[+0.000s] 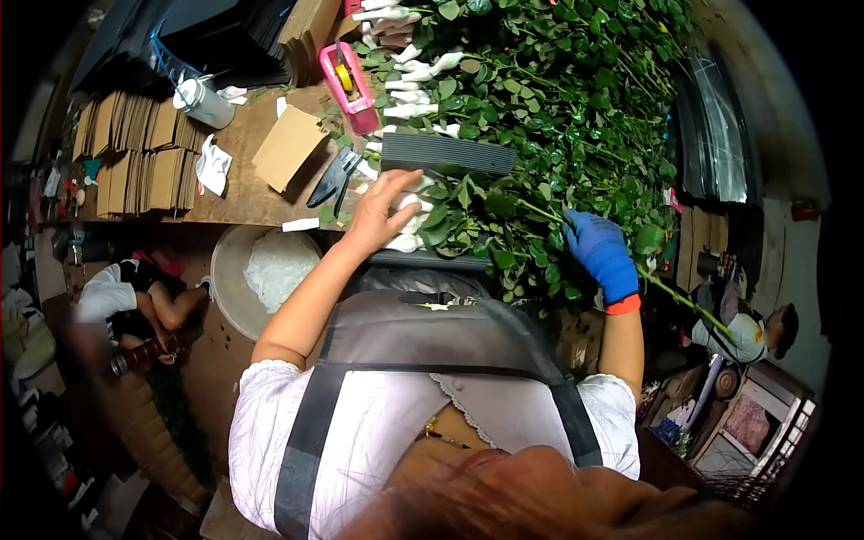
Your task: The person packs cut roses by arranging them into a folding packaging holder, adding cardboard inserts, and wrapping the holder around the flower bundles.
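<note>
My bare left hand [382, 211] lies over a row of flower heads in white sleeves [409, 241], fingers stretched out and thumb apart. The heads sit between two dark corrugated sheets [447, 153], their leafy stems pointing right. In a blue glove with an orange cuff, my right hand [598, 252] is closed around a long green flower stem [688, 304], which sticks out below the wrist to the right. Just left of the sheets lies a black-handled tool [334, 180], perhaps a stapler or clippers.
A pink tape dispenser [351, 90], a cardboard piece [290, 148], a white bottle [203, 103] and cardboard stacks [148, 153] occupy the table's left. More leafy stems [576, 90] heap up behind. Below the edge stands a round bin [236, 297]. One person sits left; another is at right.
</note>
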`<state>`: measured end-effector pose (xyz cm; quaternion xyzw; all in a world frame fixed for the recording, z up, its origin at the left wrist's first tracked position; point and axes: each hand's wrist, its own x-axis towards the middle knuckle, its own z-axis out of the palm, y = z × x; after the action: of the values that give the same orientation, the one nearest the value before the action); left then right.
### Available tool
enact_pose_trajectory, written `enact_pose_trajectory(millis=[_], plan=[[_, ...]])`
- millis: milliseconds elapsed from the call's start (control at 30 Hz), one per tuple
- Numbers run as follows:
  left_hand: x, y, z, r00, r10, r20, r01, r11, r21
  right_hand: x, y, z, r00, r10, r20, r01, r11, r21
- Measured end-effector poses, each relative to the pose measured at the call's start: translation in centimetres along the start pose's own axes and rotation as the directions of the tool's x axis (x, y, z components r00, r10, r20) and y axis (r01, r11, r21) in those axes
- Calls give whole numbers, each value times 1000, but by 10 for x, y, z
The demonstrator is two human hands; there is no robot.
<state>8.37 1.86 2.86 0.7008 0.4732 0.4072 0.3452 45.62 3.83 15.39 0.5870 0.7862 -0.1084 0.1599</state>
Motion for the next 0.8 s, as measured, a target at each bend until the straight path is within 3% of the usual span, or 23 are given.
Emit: enact_pose_trajectory(millis=[33, 67, 167, 267, 367, 400, 433, 500, 600, 633, 700, 800], plan=[[-2, 0, 1, 999, -24, 22, 24, 1000, -1, 3, 2, 5, 999, -15, -33, 16, 1000, 5], [-3, -1, 1, 998, -41, 44, 41, 999, -3, 7, 1, 10, 1000, -26, -17, 24, 993, -112], [-1, 1, 1, 989, -109, 103, 109, 994, 4, 23, 16, 58, 899, -234, -369, 179, 968, -177], [2, 6, 1, 981, -139, 132, 142, 990, -18, 42, 33, 126, 949, -127, -288, 165, 980, 113], [1, -1, 2, 982, -129, 138, 129, 992, 6, 42, 50, 93, 991, -89, -100, 124, 893, 433], [1, 0, 2, 987, -103, 123, 101, 995, 24, 47, 63, 77, 992, -107, 60, 57, 834, 549], [1, 2, 1, 984, -122, 131, 122, 993, 10, 48, 59, 46, 998, -48, 35, 18, 804, 594], [3, 7, 0, 977, -155, 145, 160, 987, -25, 71, 57, 15, 990, 126, -60, -28, 599, 801], [4, 9, 0, 974, -162, 159, 168, 985, -28, 136, 65, 33, 990, 37, -138, 58, 778, 626], [4, 9, -1, 973, -166, 158, 172, 985, -28, 168, 72, 57, 994, 99, -47, -77, 936, 344], [2, 2, 1, 981, -127, 144, 132, 991, -24, 220, 84, 105, 959, 249, -138, -253, 967, -14], [2, 2, 1, 991, -80, 110, 79, 997, 8, 239, 69, 98, 945, 214, -246, -271, 935, -227]])
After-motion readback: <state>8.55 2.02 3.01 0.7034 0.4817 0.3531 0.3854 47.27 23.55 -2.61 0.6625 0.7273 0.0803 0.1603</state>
